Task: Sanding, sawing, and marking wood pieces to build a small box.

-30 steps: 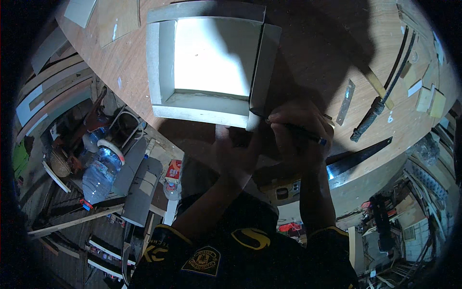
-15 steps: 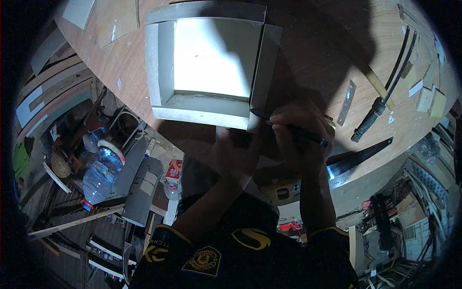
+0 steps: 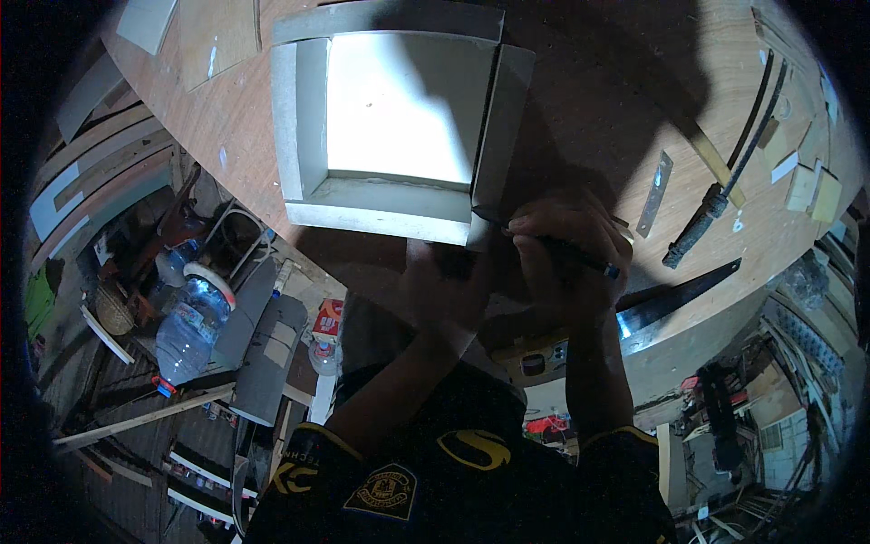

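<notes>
A shallow white square box (image 3: 376, 216) with raised walls lies on the wooden table, its inside brightly lit. My right hand (image 3: 573, 238) is closed round a dark pen (image 3: 580, 257). The pen slants across the fingers, and its tip reaches the box's near right corner. My left hand (image 3: 444, 288) is at the near wall of the box, thumb on the left and fingers on the right, gripping its edge. Deep shadow covers this hand and its fingertips are partly hidden. Close below my right hand lies a handsaw (image 3: 681, 295), partly behind my forearm.
On the table (image 3: 625, 118), a flat metal strip (image 3: 654, 195) and a black-handled tool (image 3: 696, 227) lie to the right. Small wood pieces (image 3: 811, 192) sit at the far right edge. Thin boards (image 3: 217, 45) rest at upper left. A large plastic bottle (image 3: 193, 322) stands below the table's left side.
Almost nothing differs. The box's right wall and the pen appear very slightly farther right; both hands keep their hold.
</notes>
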The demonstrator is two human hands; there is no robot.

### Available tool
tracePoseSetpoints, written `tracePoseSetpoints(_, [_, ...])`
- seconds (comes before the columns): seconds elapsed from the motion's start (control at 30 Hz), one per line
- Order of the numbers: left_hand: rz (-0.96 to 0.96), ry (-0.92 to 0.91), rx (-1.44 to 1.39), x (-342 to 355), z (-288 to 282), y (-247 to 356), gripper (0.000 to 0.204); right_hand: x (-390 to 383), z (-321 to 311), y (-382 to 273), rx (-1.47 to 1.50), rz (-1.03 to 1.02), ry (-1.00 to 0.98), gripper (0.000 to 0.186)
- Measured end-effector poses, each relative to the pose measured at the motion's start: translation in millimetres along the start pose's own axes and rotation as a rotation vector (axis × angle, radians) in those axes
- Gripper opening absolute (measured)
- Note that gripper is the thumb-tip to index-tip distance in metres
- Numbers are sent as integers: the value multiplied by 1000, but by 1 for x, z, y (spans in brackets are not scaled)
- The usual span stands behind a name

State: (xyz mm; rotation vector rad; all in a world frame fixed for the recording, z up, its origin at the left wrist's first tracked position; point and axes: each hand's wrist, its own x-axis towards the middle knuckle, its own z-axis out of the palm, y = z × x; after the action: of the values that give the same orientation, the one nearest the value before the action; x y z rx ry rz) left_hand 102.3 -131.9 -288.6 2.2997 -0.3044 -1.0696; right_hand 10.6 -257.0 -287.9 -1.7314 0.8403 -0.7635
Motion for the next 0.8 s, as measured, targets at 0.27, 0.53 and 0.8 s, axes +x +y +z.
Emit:
tracePoseSetpoints(0.27, [106, 25, 14, 0, -1, 9, 43, 0, 1, -1, 0, 11, 12, 20])
tracePoseSetpoints(0.53, [-51, -63, -119, 2, 2, -4, 45, 1, -2, 0, -47, -29, -9, 13])
tracePoseSetpoints(0.8, [-43, -29, -36, -1, -1, 0, 43, -2, 2, -1, -51, -1, 18, 23])
